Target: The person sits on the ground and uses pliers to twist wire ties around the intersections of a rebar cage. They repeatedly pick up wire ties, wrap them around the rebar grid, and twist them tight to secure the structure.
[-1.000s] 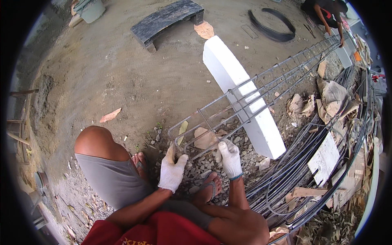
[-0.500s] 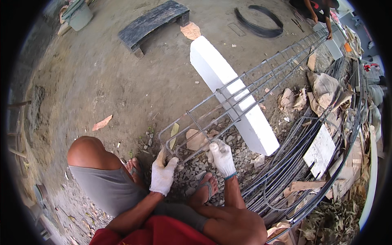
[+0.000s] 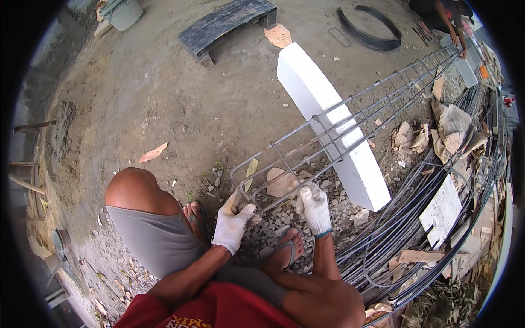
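A long rebar cage (image 3: 376, 112) of grey steel bars with square stirrups slants from in front of me to the far right. Its middle lies across a white foam-like block (image 3: 358, 159). At the near end, my left hand (image 3: 232, 225), in a white knitted glove, is closed at the bent bar ends, its fingertips partly hidden. My right hand (image 3: 315, 210), gloved too, pinches the near long bar beside a stirrup. At the far end another person's hands (image 3: 458, 46) are on the cage.
Long bundled steel bars (image 3: 377, 243) curve along the right, among crumpled paper (image 3: 453, 123) and a pale board (image 3: 441, 212). A dark low bench (image 3: 227, 26), a coil of black wire (image 3: 372, 38) and a bucket (image 3: 123, 13) sit farther off. Gravel lies by my feet.
The whole scene has shifted rightward in the view. Both my hands keep their places at the cage's near end; the far person's hands have shifted slightly.
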`<move>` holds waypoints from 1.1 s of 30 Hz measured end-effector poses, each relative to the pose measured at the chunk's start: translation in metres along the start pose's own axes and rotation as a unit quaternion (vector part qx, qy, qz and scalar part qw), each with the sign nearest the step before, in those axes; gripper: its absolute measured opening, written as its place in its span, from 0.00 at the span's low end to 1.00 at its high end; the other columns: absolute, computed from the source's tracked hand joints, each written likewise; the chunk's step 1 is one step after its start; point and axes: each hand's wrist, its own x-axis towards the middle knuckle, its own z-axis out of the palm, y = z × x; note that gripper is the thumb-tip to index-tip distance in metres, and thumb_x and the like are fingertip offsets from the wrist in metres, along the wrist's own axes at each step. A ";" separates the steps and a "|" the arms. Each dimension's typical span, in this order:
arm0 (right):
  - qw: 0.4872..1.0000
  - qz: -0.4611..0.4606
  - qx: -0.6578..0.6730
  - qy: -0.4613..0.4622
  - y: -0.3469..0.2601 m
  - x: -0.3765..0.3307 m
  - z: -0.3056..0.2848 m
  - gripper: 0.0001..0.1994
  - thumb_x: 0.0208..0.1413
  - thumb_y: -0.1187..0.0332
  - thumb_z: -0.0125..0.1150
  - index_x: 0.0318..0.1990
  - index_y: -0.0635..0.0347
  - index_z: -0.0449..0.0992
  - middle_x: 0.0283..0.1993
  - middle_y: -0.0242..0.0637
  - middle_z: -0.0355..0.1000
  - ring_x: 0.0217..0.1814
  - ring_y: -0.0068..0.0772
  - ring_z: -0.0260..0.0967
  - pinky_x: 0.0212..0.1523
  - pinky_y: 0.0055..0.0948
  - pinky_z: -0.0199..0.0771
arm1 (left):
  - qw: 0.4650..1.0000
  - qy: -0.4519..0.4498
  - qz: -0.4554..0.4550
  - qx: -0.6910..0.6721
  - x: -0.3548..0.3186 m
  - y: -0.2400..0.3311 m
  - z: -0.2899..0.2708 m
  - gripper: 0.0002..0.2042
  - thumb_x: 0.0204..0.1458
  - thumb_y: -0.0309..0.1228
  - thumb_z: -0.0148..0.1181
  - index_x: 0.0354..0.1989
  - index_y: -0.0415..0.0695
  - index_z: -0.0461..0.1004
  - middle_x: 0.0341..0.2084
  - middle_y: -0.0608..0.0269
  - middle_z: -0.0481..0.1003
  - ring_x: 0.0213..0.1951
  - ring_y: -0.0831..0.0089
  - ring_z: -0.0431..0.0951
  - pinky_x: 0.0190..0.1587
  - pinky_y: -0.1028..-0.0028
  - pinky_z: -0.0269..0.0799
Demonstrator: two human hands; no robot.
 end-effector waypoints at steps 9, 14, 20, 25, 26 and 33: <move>1.000 0.002 -0.020 -0.011 -0.014 0.001 0.000 0.15 0.73 0.57 0.61 0.47 0.62 0.81 0.21 0.25 0.72 0.17 0.13 0.63 0.18 0.18 0.60 | 1.000 -0.003 -0.007 -0.004 -0.001 0.006 0.007 0.27 0.66 0.18 0.61 0.74 0.38 0.68 0.55 0.61 0.81 0.46 0.76 0.83 0.47 0.72 0.85; 0.999 -0.004 -0.036 -0.008 -0.015 0.002 0.001 0.18 0.74 0.54 0.59 0.48 0.62 0.82 0.22 0.26 0.74 0.17 0.12 0.64 0.17 0.17 0.59 | 1.000 0.000 -0.027 -0.015 -0.001 0.008 0.011 0.27 0.66 0.18 0.61 0.74 0.37 0.67 0.56 0.59 0.81 0.48 0.73 0.84 0.48 0.72 0.85; 0.999 0.006 -0.022 -0.032 -0.006 0.005 -0.005 0.17 0.73 0.56 0.62 0.51 0.64 0.81 0.21 0.25 0.72 0.18 0.14 0.64 0.19 0.19 0.60 | 1.000 0.019 -0.009 -0.024 -0.003 0.012 0.014 0.24 0.65 0.17 0.62 0.70 0.36 0.71 0.50 0.62 0.82 0.44 0.76 0.82 0.46 0.73 0.85; 0.999 0.018 0.018 -0.035 -0.001 0.003 -0.002 0.16 0.75 0.57 0.59 0.45 0.62 0.81 0.18 0.25 0.70 0.13 0.13 0.58 0.16 0.16 0.58 | 1.000 0.005 -0.011 -0.018 -0.002 0.005 0.008 0.26 0.66 0.19 0.62 0.73 0.37 0.68 0.52 0.61 0.81 0.44 0.75 0.83 0.46 0.72 0.86; 0.999 0.012 0.019 -0.027 0.001 0.003 -0.001 0.16 0.75 0.57 0.59 0.45 0.62 0.81 0.18 0.25 0.69 0.13 0.13 0.58 0.16 0.16 0.58 | 1.000 0.000 -0.003 -0.012 -0.001 0.005 0.009 0.26 0.67 0.20 0.62 0.74 0.37 0.66 0.52 0.60 0.81 0.44 0.75 0.84 0.47 0.71 0.86; 0.998 0.035 0.028 -0.035 -0.014 -0.002 0.004 0.13 0.74 0.59 0.61 0.48 0.62 0.80 0.22 0.25 0.72 0.18 0.15 0.64 0.18 0.20 0.60 | 1.000 -0.007 -0.011 -0.028 -0.007 0.005 0.006 0.26 0.68 0.22 0.60 0.74 0.35 0.65 0.56 0.59 0.79 0.47 0.74 0.83 0.48 0.72 0.85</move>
